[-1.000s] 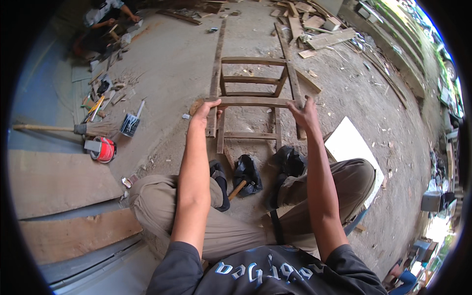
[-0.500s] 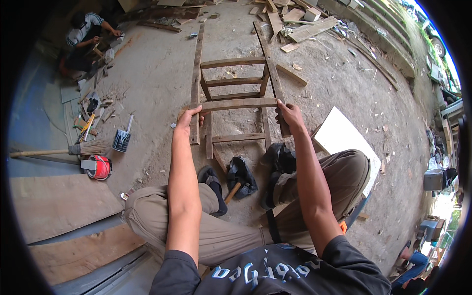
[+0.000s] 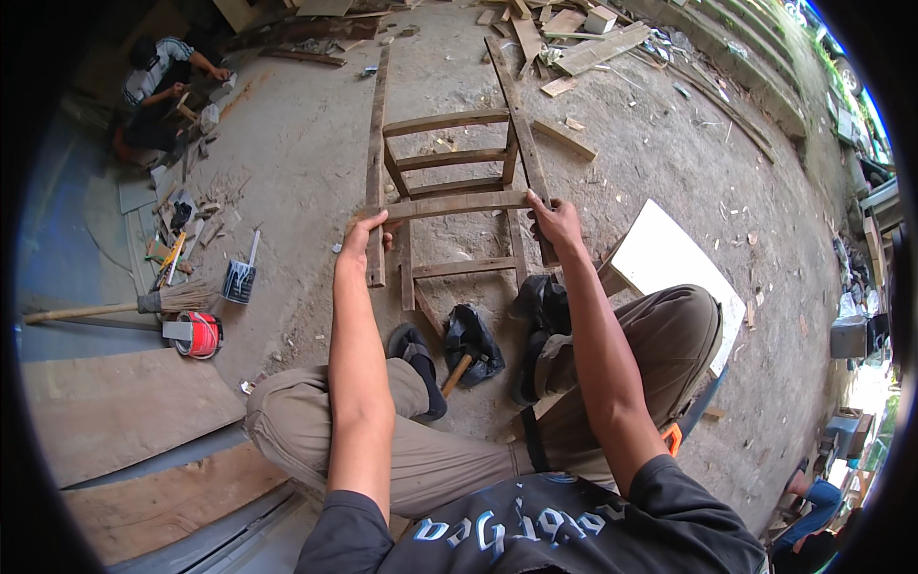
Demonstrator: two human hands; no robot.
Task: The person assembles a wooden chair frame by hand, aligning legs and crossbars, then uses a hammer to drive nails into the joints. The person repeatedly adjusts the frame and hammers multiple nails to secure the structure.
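Observation:
A wooden chair frame point(image 3: 446, 156) with two long side posts and several crosspieces stands on the ground before me. My left hand point(image 3: 366, 238) is wrapped round its left post, the thumb near the end of the closest crosspiece point(image 3: 457, 204). Round the right post point(image 3: 541, 172), at that crosspiece's other end, my right hand point(image 3: 557, 226) is closed. Between my feet sits a black plastic bag point(image 3: 486, 352) with a wooden handle point(image 3: 456, 375) sticking out. A second black bag point(image 3: 543, 302) lies by my right foot.
At left are a broom point(image 3: 177, 298), a red can point(image 3: 204, 335), a dark paint pot point(image 3: 239, 277) and wide boards point(image 3: 124, 411). A white panel point(image 3: 674, 273) lies right; scrap wood point(image 3: 574, 48) is piled far off. Another person point(image 3: 163, 81) crouches at the far left.
The view has turned slightly. The near crosspiece's left end sits a little lower and its right end a little further left. Both hands keep their hold on the posts.

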